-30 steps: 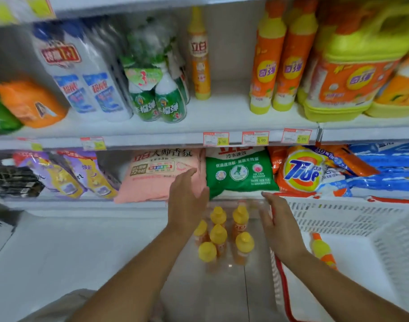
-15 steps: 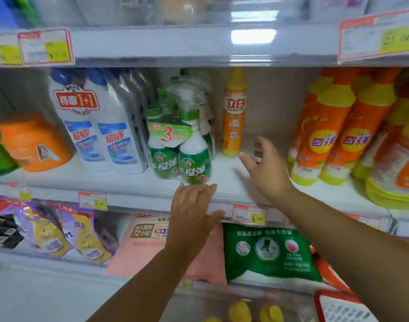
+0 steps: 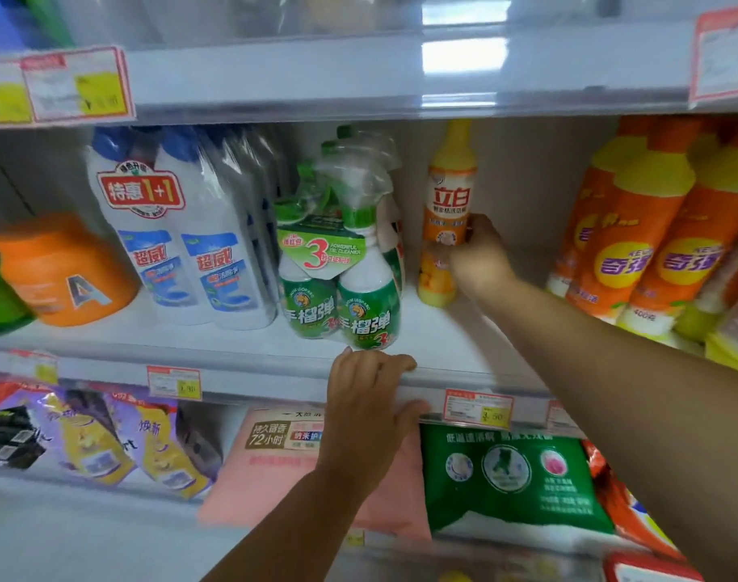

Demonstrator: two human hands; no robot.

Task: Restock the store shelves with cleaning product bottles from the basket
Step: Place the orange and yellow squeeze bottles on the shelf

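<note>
Half a sec ago the right hand (image 3: 478,258) was reaching w/ nothing; now its fingers are clamped on the orange bottle (image 3: 447,203), upright mid bench (image 3: 442,342). Left hand (image 3: 371,384) rests on the bench edge, fingers straightish. Prob making room.

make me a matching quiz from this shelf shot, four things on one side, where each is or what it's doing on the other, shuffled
1 right hand
2 left hand
3 green spray bottles
4 green bag

a lies right of the pink bag
b grips the slim orange bottle
c stand left of the slim orange bottle
d rests on the shelf edge

Pairs: 1-b, 2-d, 3-c, 4-a
</note>
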